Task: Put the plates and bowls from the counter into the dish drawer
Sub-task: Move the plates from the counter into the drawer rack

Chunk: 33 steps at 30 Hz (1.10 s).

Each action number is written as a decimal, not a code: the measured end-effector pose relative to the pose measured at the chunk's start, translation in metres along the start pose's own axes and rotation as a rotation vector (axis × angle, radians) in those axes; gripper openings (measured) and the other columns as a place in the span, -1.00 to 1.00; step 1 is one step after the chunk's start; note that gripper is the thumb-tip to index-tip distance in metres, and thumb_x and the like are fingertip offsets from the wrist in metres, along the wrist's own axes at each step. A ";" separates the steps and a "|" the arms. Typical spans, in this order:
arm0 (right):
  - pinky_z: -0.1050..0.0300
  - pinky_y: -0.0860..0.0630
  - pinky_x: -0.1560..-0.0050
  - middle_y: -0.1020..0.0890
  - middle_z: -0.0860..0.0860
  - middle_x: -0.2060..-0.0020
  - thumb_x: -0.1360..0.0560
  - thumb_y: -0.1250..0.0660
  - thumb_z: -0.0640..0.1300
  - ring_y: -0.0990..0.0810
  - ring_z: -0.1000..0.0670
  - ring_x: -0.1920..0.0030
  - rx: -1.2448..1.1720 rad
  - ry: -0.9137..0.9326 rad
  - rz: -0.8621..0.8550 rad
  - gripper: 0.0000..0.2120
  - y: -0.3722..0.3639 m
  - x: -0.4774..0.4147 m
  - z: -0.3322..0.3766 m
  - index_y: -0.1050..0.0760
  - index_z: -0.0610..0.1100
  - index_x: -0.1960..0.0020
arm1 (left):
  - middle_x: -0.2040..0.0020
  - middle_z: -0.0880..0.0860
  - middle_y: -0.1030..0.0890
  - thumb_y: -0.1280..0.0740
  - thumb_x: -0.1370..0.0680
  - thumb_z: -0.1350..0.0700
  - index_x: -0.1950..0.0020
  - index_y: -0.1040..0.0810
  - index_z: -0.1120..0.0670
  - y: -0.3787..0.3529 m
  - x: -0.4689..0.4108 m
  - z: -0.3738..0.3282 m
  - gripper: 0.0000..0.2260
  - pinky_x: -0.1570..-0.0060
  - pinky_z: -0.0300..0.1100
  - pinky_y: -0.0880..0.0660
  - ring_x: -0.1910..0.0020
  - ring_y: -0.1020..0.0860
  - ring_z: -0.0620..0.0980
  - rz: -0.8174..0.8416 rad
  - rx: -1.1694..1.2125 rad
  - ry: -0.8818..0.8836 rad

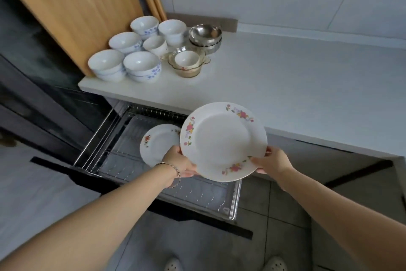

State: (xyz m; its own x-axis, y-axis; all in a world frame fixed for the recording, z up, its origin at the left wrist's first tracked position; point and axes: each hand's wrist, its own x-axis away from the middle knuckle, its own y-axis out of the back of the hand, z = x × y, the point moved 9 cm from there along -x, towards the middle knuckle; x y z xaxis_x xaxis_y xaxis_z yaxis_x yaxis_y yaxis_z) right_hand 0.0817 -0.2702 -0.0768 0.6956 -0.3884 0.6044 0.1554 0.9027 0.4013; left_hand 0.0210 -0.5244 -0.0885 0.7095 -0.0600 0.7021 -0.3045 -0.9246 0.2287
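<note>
I hold a white plate with a flowered rim point(222, 141) tilted above the open dish drawer point(197, 196). My left hand point(178, 160) grips its lower left edge and my right hand point(271, 160) its lower right edge. A second flowered plate point(157, 143) stands on edge in the drawer's wire rack, just left of the held one and partly hidden by it and my left hand. Several white bowls point(140, 63), some with blue patterns, sit stacked at the counter's left end, beside glass bowls point(186, 62) and steel bowls point(205, 33).
The white counter point(296, 86) stretches to the right above the drawer. A wooden panel point(77, 7) rises behind the bowls. A dark appliance front point(33, 86) stands at the left. The drawer's black front point(153, 204) juts out over the tiled floor near my feet.
</note>
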 end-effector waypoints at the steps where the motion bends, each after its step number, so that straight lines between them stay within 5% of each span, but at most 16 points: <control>1: -0.03 -0.61 -0.04 -0.61 -0.22 -0.05 -0.44 -0.34 -0.34 -0.59 -0.13 0.12 -0.008 -0.009 0.000 -0.74 -0.023 0.002 0.003 -0.48 -0.29 -0.12 | -0.12 0.12 -0.54 -0.37 -0.42 0.43 -0.11 -0.39 0.17 0.021 -0.005 0.007 -0.66 0.17 -0.13 -0.61 0.01 -0.60 0.13 -0.006 -0.004 0.007; 5: -0.07 -0.60 -0.09 -0.62 -0.21 0.01 -0.42 -0.35 -0.33 -0.59 -0.13 0.15 -0.046 -0.068 0.014 -0.68 -0.102 0.002 0.017 -0.49 -0.32 -0.18 | -0.10 0.12 -0.50 -0.34 -0.44 0.44 -0.12 -0.37 0.16 0.091 -0.028 0.030 -0.66 0.30 -0.19 -0.57 0.20 -0.58 0.02 -0.027 -0.027 0.053; 10: 0.03 -0.62 0.04 -0.62 -0.20 -0.02 -0.41 -0.34 -0.33 -0.60 -0.12 0.16 -0.089 -0.122 0.035 -0.62 -0.177 -0.018 0.026 -0.45 -0.32 -0.22 | -0.07 0.11 -0.48 -0.34 -0.44 0.43 -0.08 -0.35 0.15 0.154 -0.073 0.050 -0.68 0.21 -0.15 -0.60 0.13 -0.57 0.05 -0.045 -0.128 0.118; 12: -0.08 -0.61 -0.03 -0.60 -0.20 0.02 -0.41 -0.32 -0.34 -0.58 -0.13 0.15 -0.091 -0.141 0.032 -0.63 -0.202 -0.030 0.029 -0.44 -0.33 -0.20 | -0.04 0.08 -0.48 -0.35 -0.44 0.41 -0.06 -0.36 0.14 0.172 -0.094 0.055 -0.68 0.31 -0.20 -0.59 0.20 -0.55 0.00 -0.064 -0.189 0.155; 14: -0.17 -0.58 -0.09 -0.60 -0.22 0.01 -0.41 -0.31 -0.34 -0.58 -0.15 0.12 -0.082 -0.158 0.032 -0.65 -0.225 -0.045 0.030 -0.43 -0.33 -0.19 | -0.02 0.07 -0.46 -0.36 -0.43 0.41 -0.05 -0.36 0.13 0.187 -0.116 0.062 -0.69 0.20 -0.15 -0.61 0.11 -0.55 0.04 -0.084 -0.221 0.181; 19: -0.11 -0.57 -0.09 -0.57 -0.07 0.12 -0.42 -0.32 -0.33 -0.57 -0.12 0.07 -0.047 -0.182 0.070 -0.75 -0.279 -0.091 0.029 -0.43 -0.20 -0.09 | -0.08 0.08 -0.50 -0.37 -0.40 0.43 -0.23 -0.40 0.17 0.212 -0.171 0.080 -0.56 -0.03 -0.07 -0.61 -0.07 -0.58 0.10 -0.110 -0.294 0.251; 23: -0.08 -0.56 -0.10 -0.57 -0.01 0.10 -0.42 -0.35 -0.32 -0.56 -0.08 0.03 -0.081 -0.194 0.066 -0.61 -0.314 -0.133 0.020 -0.43 -0.20 -0.24 | -0.28 0.16 -0.48 -0.38 -0.38 0.44 -0.33 -0.36 0.17 0.223 -0.224 0.097 -0.44 -0.07 0.00 -0.60 -0.20 -0.53 0.17 -0.118 -0.264 0.304; 26: 0.13 -0.43 0.03 -0.54 0.04 0.12 -0.45 -0.35 -0.29 -0.51 -0.02 0.06 -0.098 -0.220 0.033 -0.58 -0.334 -0.159 0.007 -0.38 -0.16 -0.28 | -0.29 0.18 -0.48 -0.38 -0.38 0.45 -0.33 -0.35 0.14 0.224 -0.266 0.110 -0.44 -0.09 0.01 -0.58 -0.21 -0.53 0.19 -0.090 -0.266 0.332; 33: 0.13 -0.42 0.07 -0.58 -0.06 0.02 -0.46 -0.31 -0.26 -0.51 -0.06 0.08 -0.140 -0.399 -0.120 -0.59 -0.375 -0.187 -0.038 -0.35 -0.15 -0.28 | -0.27 0.21 -0.48 -0.37 -0.38 0.47 -0.28 -0.35 0.18 0.218 -0.346 0.141 -0.48 -0.05 0.00 -0.59 -0.12 -0.56 0.20 -0.029 -0.376 0.321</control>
State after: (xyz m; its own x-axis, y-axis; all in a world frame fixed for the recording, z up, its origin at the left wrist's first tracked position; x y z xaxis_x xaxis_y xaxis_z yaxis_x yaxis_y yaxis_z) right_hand -0.0801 -0.5290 -0.3668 0.3457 -0.5084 0.7887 0.3311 0.8525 0.4045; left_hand -0.2011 -0.7577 -0.3764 0.5073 0.1378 0.8507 -0.5374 -0.7212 0.4372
